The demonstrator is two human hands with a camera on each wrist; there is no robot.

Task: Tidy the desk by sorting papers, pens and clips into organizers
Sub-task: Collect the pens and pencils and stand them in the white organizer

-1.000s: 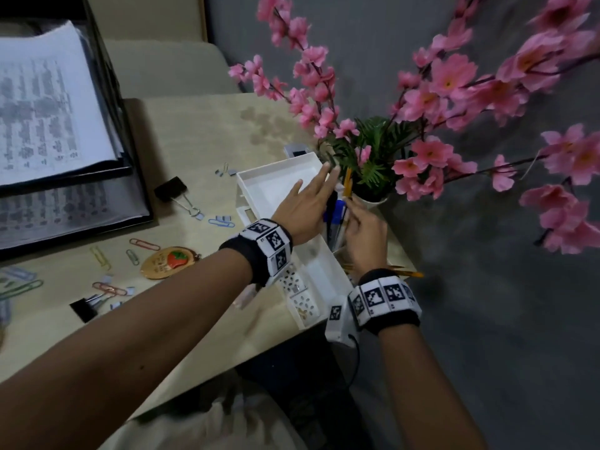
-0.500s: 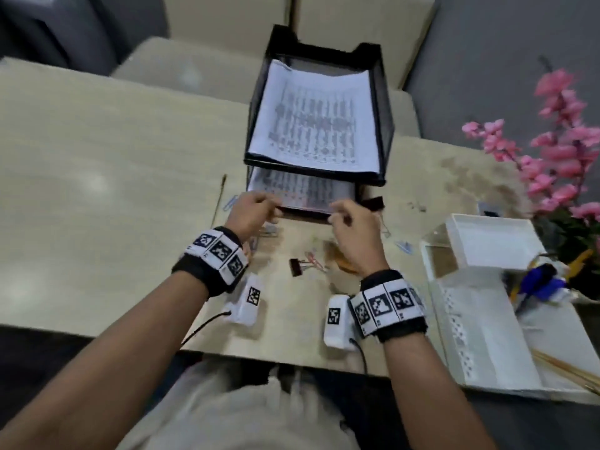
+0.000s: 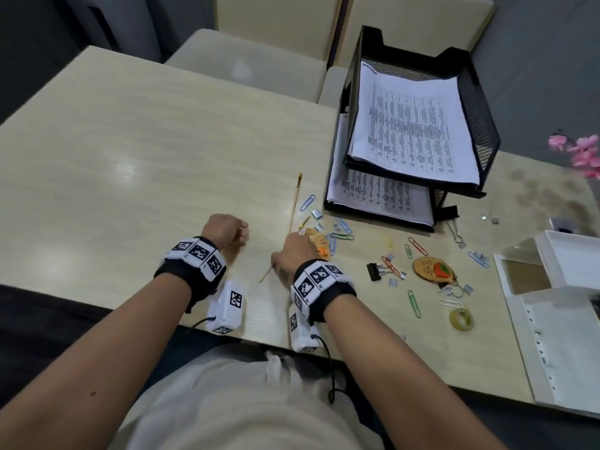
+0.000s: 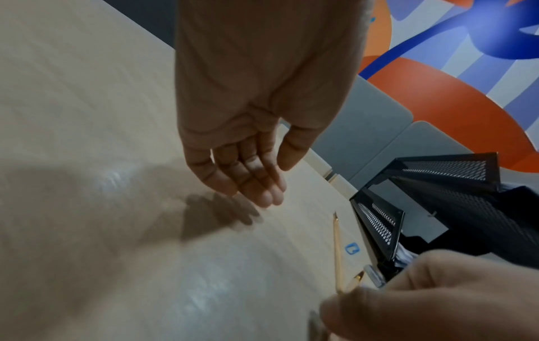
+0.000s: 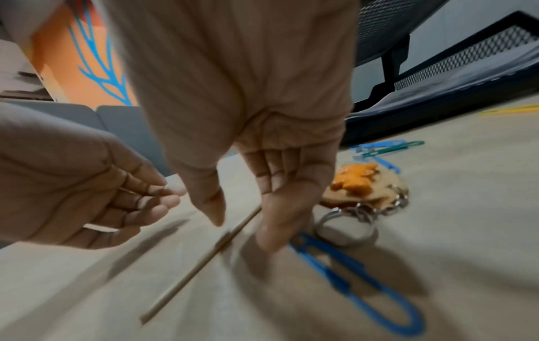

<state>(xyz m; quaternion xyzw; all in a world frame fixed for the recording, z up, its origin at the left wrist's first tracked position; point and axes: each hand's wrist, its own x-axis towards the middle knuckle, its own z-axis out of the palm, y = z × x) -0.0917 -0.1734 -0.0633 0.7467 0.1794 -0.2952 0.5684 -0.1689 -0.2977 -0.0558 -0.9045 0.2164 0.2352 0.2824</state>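
A: What are the hands doing?
B: The right hand [image 3: 293, 251] reaches down to the desk [image 3: 136, 164], fingers apart, over a thin brush [image 5: 201, 263], one fingertip by a blue paper clip [image 5: 358, 274]. The left hand [image 3: 224, 227] hangs just left, loosely open, holding nothing.
A: And farther back?
B: Coloured clips [image 3: 414, 246] lie scattered to the right; papers [image 3: 412, 125] lie in the black tray [image 3: 480, 108] beyond.

A thin brush [image 3: 294, 203] lies flat on the bench [image 3: 130, 164], just left of scattered coloured paper clips [image 3: 412, 245]. Printed papers [image 3: 412, 125] fill both tiers of the black mesh tray [image 3: 480, 102]. A black binder clip [image 3: 374, 271] lies among the clips.
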